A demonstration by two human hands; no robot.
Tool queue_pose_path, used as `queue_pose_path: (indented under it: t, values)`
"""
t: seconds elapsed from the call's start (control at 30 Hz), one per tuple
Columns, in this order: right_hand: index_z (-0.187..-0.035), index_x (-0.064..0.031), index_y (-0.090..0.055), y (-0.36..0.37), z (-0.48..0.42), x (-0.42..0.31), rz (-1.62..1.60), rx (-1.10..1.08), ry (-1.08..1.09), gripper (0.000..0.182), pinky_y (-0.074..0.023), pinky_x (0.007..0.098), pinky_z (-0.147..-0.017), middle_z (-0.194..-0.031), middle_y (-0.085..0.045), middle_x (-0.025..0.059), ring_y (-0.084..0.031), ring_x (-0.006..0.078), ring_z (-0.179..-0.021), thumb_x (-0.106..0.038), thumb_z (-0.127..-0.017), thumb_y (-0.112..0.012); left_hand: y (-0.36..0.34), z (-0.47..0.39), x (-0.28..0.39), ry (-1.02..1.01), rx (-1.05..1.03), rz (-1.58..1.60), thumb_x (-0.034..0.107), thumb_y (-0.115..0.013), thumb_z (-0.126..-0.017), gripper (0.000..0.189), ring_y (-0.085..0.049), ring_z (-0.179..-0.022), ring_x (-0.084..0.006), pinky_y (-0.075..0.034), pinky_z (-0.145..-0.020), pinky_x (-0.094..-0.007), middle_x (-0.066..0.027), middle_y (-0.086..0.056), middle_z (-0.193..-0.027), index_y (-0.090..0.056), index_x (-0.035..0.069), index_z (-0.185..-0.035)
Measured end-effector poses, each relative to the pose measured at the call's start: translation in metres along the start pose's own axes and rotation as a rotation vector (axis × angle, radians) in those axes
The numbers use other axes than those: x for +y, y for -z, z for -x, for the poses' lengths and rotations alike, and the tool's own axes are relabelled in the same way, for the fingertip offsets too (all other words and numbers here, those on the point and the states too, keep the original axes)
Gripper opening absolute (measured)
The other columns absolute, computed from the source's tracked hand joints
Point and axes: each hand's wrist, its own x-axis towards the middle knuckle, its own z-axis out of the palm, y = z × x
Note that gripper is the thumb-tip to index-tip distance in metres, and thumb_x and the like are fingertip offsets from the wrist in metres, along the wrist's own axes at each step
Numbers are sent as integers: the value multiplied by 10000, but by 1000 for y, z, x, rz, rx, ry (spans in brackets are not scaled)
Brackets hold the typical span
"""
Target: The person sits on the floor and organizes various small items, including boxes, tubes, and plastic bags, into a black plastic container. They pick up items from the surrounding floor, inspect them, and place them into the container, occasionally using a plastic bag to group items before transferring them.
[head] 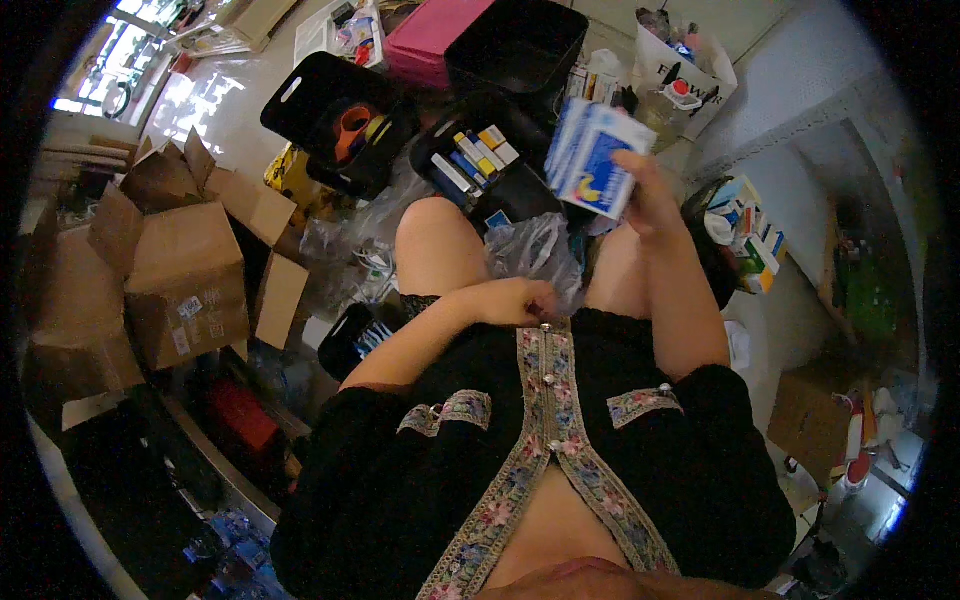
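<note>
My right hand (646, 191) holds several flat blue-and-white packets (600, 157), fanned a little, above the right side of a black bin. My left hand (525, 302) rests near my lap with curled fingers, beside a clear plastic bag (536, 251) between my knees; the fingertips are partly hidden, so I cannot tell whether they grip the bag. In front of my knees the black bin (525, 191) holds several small white, blue and yellow boxes (474, 159).
Open cardboard boxes (187, 277) stand at the left. A black container (322, 112) with an orange item, a pink bin (424, 37) and a white paper bag (690, 82) lie ahead. At the right, a dark container holds small boxes (750, 232).
</note>
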Motion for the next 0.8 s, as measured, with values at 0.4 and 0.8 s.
queue_pose_path:
  t: [0.4, 0.8]
  values:
    - [-1555, -145, -161, -12, -84, 141, 1713, 84, -441, 1243, -385, 490, -1057, -1423, -364, 244, -396, 415, -1301, -488, -568, -834, 6, 37, 30, 106, 153, 623, 35, -599, -903, 125, -516, -845, -65, -436, -765, -237, 22, -581, -897, -584, 24, -1026]
    - [-1552, -177, -110, -2, -95, 217, 1928, 152, -235, 1262, -246, 561, -1138, -1523, -271, 207, -284, 385, -1402, -461, -588, -873, 15, 39, 17, 34, 103, 711, 31, -648, -878, 188, -507, -898, -84, -440, -794, -254, 1, -561, -945, -581, 26, -1054]
